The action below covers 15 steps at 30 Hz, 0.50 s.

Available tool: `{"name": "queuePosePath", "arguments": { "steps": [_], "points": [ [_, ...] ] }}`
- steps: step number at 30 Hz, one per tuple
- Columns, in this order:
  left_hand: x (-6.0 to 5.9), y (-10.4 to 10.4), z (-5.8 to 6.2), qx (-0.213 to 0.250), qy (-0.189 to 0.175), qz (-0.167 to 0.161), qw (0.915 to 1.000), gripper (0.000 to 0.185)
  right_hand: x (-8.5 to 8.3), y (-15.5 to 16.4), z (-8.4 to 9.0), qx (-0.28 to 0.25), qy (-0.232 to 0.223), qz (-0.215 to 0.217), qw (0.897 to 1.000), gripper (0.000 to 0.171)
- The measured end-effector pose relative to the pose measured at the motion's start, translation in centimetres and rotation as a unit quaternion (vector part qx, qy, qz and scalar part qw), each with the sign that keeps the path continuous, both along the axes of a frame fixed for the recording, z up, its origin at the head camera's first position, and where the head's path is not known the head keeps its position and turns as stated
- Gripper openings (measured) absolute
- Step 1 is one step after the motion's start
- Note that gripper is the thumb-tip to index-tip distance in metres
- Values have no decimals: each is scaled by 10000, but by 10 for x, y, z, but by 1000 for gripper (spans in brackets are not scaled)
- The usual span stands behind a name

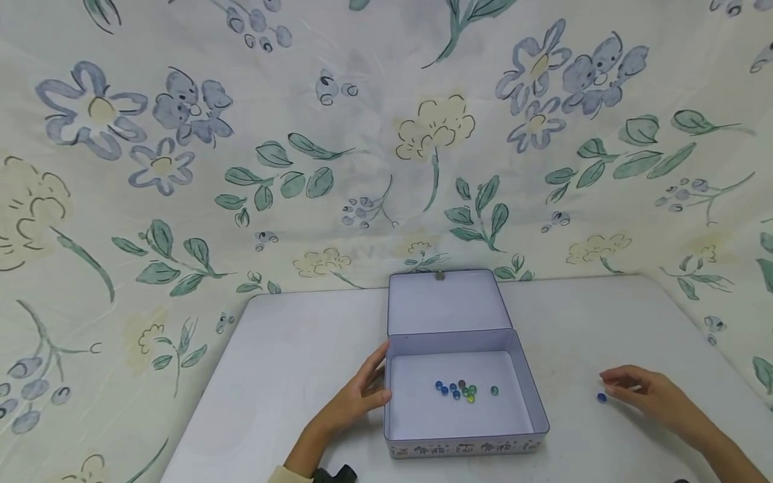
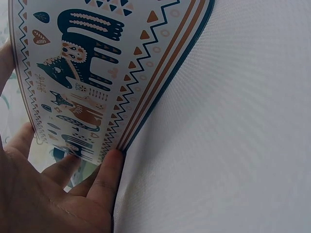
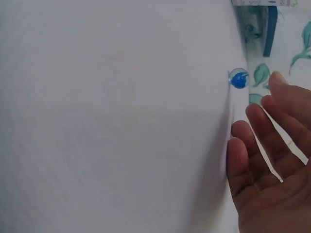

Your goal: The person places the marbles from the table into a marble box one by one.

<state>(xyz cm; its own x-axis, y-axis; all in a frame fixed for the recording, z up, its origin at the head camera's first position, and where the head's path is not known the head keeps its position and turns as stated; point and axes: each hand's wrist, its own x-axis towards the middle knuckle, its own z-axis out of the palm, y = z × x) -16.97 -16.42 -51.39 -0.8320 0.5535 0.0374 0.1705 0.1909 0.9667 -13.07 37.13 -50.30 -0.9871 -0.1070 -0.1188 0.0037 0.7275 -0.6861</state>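
Note:
A hinged tin box (image 1: 465, 448) stands with its lid (image 1: 448, 303) raised at the back. Several glass marbles, mostly blue and green, lie on its floor (image 1: 435, 419). My left hand (image 1: 356, 396) rests against the box's left wall, fingers and thumb along the outside. The left wrist view has fingertips at the lower edge of the printed wall (image 2: 80, 73). To the right of the box, one blue marble (image 1: 601, 398) sits on the table, right by the fingertips of my right hand (image 1: 655, 396). In the right wrist view that marble (image 3: 238, 78) shows apart from the loosely bent fingers, which hold nothing.
The white table (image 1: 290, 362) runs back to a floral cloth (image 1: 362, 134) behind and at both sides. A dark band (image 1: 335, 474) is on the left wrist.

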Motion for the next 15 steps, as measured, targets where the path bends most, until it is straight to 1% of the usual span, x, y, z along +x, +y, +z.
{"name": "queuePosePath", "arguments": {
  "steps": [5,15],
  "points": [
    [1,-1,0,31,-47,40,10000,84,1,-2,-3,55,132,-62,9999,34],
    [1,-1,0,71,-96,33,9999,84,5,-7,-9,223,634,91,9977,29]
  ]
}}
